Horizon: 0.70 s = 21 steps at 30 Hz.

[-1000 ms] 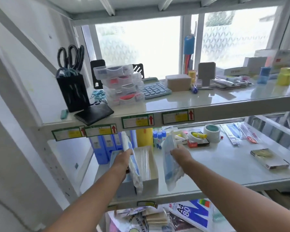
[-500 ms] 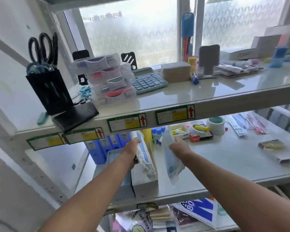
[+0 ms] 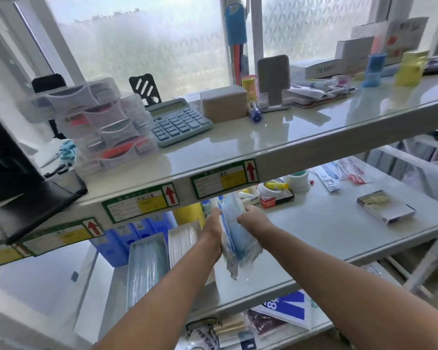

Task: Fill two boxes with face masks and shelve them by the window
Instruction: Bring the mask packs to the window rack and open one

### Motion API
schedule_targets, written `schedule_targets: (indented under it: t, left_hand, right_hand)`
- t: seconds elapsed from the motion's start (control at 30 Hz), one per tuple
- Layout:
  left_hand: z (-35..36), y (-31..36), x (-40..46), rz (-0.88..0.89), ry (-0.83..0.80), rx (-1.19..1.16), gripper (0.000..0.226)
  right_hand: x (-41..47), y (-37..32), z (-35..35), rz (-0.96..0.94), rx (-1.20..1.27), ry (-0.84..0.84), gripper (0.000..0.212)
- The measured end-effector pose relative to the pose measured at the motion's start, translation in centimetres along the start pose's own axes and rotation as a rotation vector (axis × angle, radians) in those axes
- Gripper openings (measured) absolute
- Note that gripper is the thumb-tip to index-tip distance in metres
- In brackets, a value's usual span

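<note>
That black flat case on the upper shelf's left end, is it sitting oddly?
Yes. The black flat case lies skewed, with a corner jutting past the front edge of the white upper shelf, over the green and yellow labels. Nothing looks spilled or broken; both hands hold plastic-wrapped blue mask packs below.

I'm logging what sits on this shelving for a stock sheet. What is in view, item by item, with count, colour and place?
calculator: one, light blue, upper shelf, centre
drawer organiser: one stack, clear, upper shelf, left of the calculator
cardboard box: one, brown, upper shelf, right of the calculator
shelf labels: several, green and yellow with red arrows, upper shelf's front edge
tape rolls: two at least, white, lower shelf, back
mask boxes: two, open, lower shelf, left of the hands
mask packs: blue in clear wrap, count unclear, held between both hands
left hand: gripping the packs' left side
right hand: gripping their right side
</note>
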<state>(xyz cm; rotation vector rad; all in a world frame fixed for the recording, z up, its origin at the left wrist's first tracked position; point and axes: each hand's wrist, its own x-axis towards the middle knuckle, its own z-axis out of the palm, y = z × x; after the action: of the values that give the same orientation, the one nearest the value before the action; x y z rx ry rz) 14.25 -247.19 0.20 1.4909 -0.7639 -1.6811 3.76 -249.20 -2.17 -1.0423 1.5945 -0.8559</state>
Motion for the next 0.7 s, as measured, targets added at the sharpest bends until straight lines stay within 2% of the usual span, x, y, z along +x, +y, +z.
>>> schedule_targets:
  t: [0.1,0.27,0.4,0.57,0.63,0.7]
  left_hand:
    - [0.4,-0.2,0.5,0.006,-0.020,0.016,0.037]
    - [0.0,-0.7,1.5,0.064,0.065,0.073,0.038]
    - [-1.0,-0.8,1.8,0.047,0.078,0.168,0.026]
    - [-1.8,-1.3,2.8,0.035,0.064,0.165,0.060]
    - [-2.1,-1.5,2.9,0.023,0.066,0.130,0.073]
    - [-2.4,-1.5,2.9,0.029,0.076,0.145,0.079]
  right_hand:
    - [0.3,0.2,-0.4,0.000,0.028,-0.002,0.035]
    - [0.4,0.6,-0.3,0.030,0.065,-0.030,0.033]
    - [0.4,0.5,-0.5,0.029,0.076,-0.059,0.021]
    - [0.0,0.3,-0.6,-0.026,0.146,-0.118,0.019]
    - [0.0,0.3,-0.7,0.016,0.260,-0.139,0.022]
    - [0.2,0.4,-1.0,0.101,0.403,-0.233,0.033]
